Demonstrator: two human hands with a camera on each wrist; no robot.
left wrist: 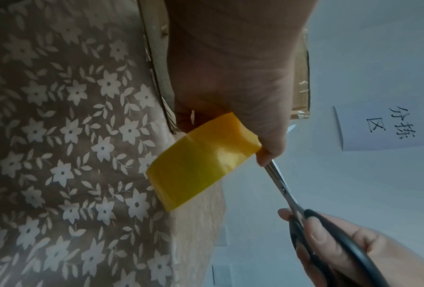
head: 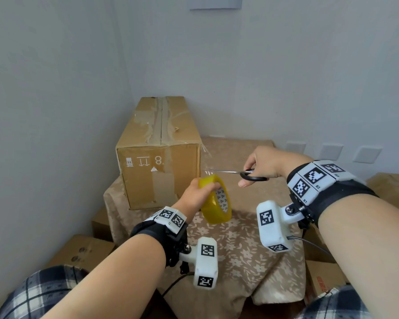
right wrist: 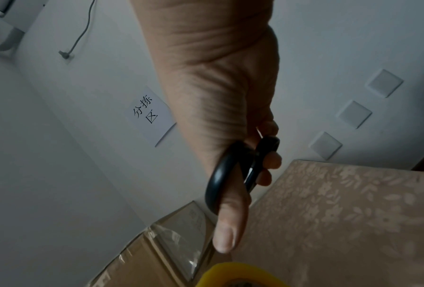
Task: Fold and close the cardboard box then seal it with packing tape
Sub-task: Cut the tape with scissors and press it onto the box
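A long closed cardboard box [head: 158, 148] stands on the flowered cloth at the back left, old tape along its top seam. A clear strip of tape [head: 206, 160] runs from its right front edge down to a yellow tape roll [head: 215, 200], which my left hand [head: 197, 194] grips in front of the box. My right hand [head: 263, 165] holds black-handled scissors [head: 244, 174], thumb and fingers through the loops. The blades point left and reach the strip just above the roll. In the left wrist view the scissors [left wrist: 283, 191] meet the roll [left wrist: 201, 165] at my fingertips.
A beige flowered cloth [head: 240, 249] covers the work surface. More cardboard boxes [head: 83, 249] sit lower at the left and at the right [head: 389, 187]. White walls close the corner behind the box. A paper sign [right wrist: 149, 114] hangs on the wall.
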